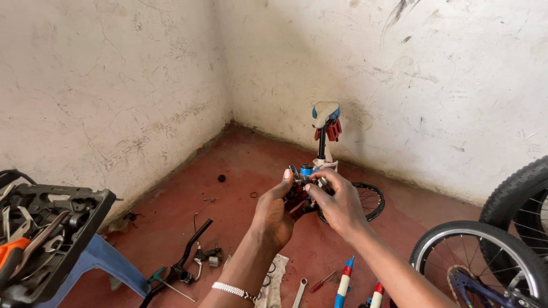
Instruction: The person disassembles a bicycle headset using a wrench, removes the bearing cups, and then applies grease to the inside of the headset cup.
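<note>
1. Together, both hands work at the front tube (306, 171) of a small bicycle frame; that blue-and-white tube serves as the landmark for every place below.
2. Just left of the tube, the left hand (275, 212) is cupped, its thumb raised to the tube's top and its fingers curled around a small dark metal part (298, 191) right at the tube; a white beaded bracelet (234, 291) circles its wrist, nearer the camera.
3. Just right of the tube, the right hand (339, 202) pinches narrowly, fingertips (311, 186) pressed on the same small part.
4. Behind the tube, towards the wall, the white-and-blue saddle (325, 112) rises on a black post, red pieces hanging under it.
5. Right of the tube and beyond the right hand, a small spoked wheel (371, 199) shows.
6. Below the tube, on the red floor (240, 154), lie a blue-red-white fork (345, 279), a flat wrench (300, 292) and a pale rag (277, 279).
7. Lower left of the tube lies a black handlebar (182, 259) with a brake lever.
8. Far left of the tube, a black tool case (51, 234) holding pliers and spanners sits on a blue plastic stool (114, 263).
9. Far right of the tube stand two larger bicycle wheels (485, 256).
10. No packages, labels or signs can be made out.
</note>
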